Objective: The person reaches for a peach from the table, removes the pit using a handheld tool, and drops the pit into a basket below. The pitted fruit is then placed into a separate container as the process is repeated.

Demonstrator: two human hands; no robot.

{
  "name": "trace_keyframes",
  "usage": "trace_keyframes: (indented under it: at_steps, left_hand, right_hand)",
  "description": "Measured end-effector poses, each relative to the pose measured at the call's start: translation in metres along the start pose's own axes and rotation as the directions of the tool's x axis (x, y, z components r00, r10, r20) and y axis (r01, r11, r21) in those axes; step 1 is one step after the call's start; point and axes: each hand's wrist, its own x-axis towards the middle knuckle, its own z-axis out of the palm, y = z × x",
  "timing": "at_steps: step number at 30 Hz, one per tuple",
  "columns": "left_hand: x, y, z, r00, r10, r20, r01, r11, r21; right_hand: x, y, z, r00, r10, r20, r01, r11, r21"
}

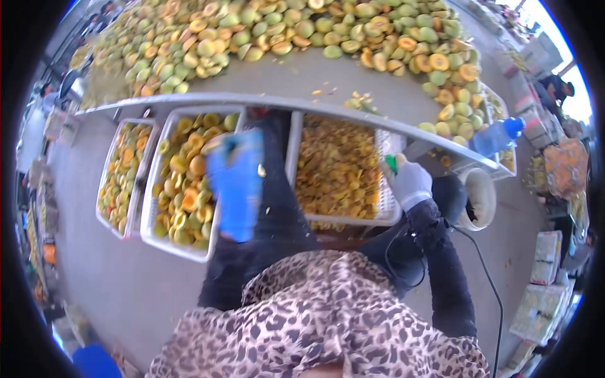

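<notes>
Head view: right hand point(409, 183) in grey glove closed around green-handled tool point(391, 163), tray of pitted fruit point(337, 170) just left of that grip, blurred blue-gloved left hand point(234, 183) farther off, grip unclear

The left hand point(234, 183), in a blue glove, hangs low below the bench's near edge, so blurred that whether its fingers are curled or spread cannot be told. The right hand point(409, 183), in a grey glove, is raised near the same edge, fingers closed around something green, its dark-sleeved forearm bent back toward the body.
</notes>
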Motion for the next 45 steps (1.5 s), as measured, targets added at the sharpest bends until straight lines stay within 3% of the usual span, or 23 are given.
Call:
trace_keyframes:
  at_steps: [1,3,4,5,6,8,12,15,17,21,24,26,27,29,32,34,36,37,38,40,41,44,45]
  left_hand:
    - [0.012,0.001,-0.02,0.971,-0.122,-0.206,0.122,0.993,-0.013]
    - [0.016,-0.079,-0.025,0.966,0.046,-0.254,0.113,0.809,0.576]
    - [0.021,-0.064,-0.02,0.966,0.048,-0.253,0.108,0.817,0.567]
    - [0.024,-0.043,-0.012,0.972,-0.101,-0.214,0.131,0.983,0.131]
    - [0.029,-0.018,-0.003,0.969,-0.219,-0.116,0.17,0.927,-0.334]
    - [0.041,0.023,0.019,0.848,-0.482,0.219,0.496,0.581,-0.645]
    - [0.048,0.034,0.074,0.83,-0.32,0.456,0.534,0.223,-0.816]
    - [0.059,0.034,0.081,0.783,-0.359,0.508,0.605,0.248,-0.756]
    - [0.061,0.023,0.084,0.78,-0.373,0.502,0.613,0.294,-0.734]
    - [0.06,0.019,0.088,0.796,-0.403,0.453,0.557,0.194,-0.807]
    - [0.059,0.035,0.098,0.817,-0.308,0.486,0.533,0.085,-0.842]
    - [0.059,0.05,0.108,0.791,-0.315,0.524,0.446,-0.289,-0.847]
    - [0.059,0.053,0.107,0.793,-0.311,0.524,0.449,-0.283,-0.847]
    - [0.059,0.059,0.106,0.84,-0.037,0.541,0.488,-0.385,-0.784]
    - [0.042,0.062,0.107,0.805,-0.115,0.582,0.495,-0.411,-0.765]
    - [0.035,0.061,0.101,0.763,0.06,0.643,0.554,-0.573,-0.604]
    - [0.031,0.068,0.086,0.725,-0.011,0.689,0.568,-0.557,-0.606]
    - [0.031,0.075,0.078,0.86,-0.086,0.504,0.497,-0.084,-0.863]
    - [0.029,0.082,0.073,0.949,-0.023,0.314,0.295,0.413,-0.861]
    - [0.026,0.076,0.076,0.943,-0.016,0.332,0.329,0.18,-0.927]
    - [0.023,0.082,0.07,0.808,-0.106,0.579,0.507,-0.377,-0.776]
    - [0.014,0.111,0.057,0.836,-0.124,0.535,0.5,-0.232,-0.834]
    - [0.013,0.115,0.058,0.755,-0.154,0.637,0.52,-0.45,-0.726]
  right_hand:
    - [0.003,0.0,-0.016,1.0,0.014,0.014,-0.015,0.997,0.071]
    - [0.03,0.016,-0.026,0.994,0.018,-0.112,-0.004,0.992,0.127]
    - [0.048,0.021,-0.031,0.978,0.009,-0.21,0.031,0.982,0.185]
    - [0.07,0.02,-0.04,0.968,0.047,-0.248,0.014,0.97,0.241]
    - [0.096,0.022,-0.042,0.953,0.04,-0.301,0.022,0.98,0.2]
    - [0.16,0.028,-0.034,0.932,-0.049,-0.359,0.115,0.98,0.164]
    - [0.265,0.008,-0.015,0.972,-0.067,-0.224,0.062,0.998,-0.031]
    - [0.316,-0.003,0.014,0.996,-0.065,-0.058,0.054,0.983,-0.178]
    - [0.326,-0.007,0.03,0.986,-0.038,-0.159,0.022,0.994,-0.105]
    - [0.307,-0.024,0.002,0.994,-0.011,0.105,0.005,0.998,0.058]
    - [0.249,-0.052,-0.025,0.982,-0.182,0.054,0.156,0.936,0.316]
    - [0.182,-0.086,-0.05,0.964,-0.267,-0.004,0.245,0.878,0.412]
    - [0.148,-0.101,-0.058,0.96,-0.275,-0.05,0.267,0.852,0.449]
    - [0.103,-0.104,-0.053,0.853,-0.452,-0.262,0.521,0.703,0.484]
    - [0.061,-0.105,-0.063,0.9,-0.348,-0.264,0.431,0.805,0.408]
    - [0.035,-0.104,-0.074,0.944,-0.233,-0.233,0.306,0.882,0.358]
    - [0.019,-0.096,-0.069,0.855,-0.225,-0.466,0.406,0.851,0.333]
    - [0.009,-0.093,-0.073,0.834,-0.199,-0.515,0.446,0.793,0.416]
    - [-0.001,-0.087,-0.074,0.84,-0.227,-0.493,0.464,0.772,0.435]
    - [-0.019,-0.082,-0.073,0.906,-0.209,-0.368,0.399,0.712,0.577]
    - [-0.026,-0.079,-0.071,0.92,-0.229,-0.318,0.383,0.701,0.602]
    - [-0.041,-0.079,-0.064,0.912,-0.232,-0.339,0.403,0.659,0.634]
    - [-0.045,-0.079,-0.061,0.889,-0.223,-0.4,0.444,0.632,0.635]
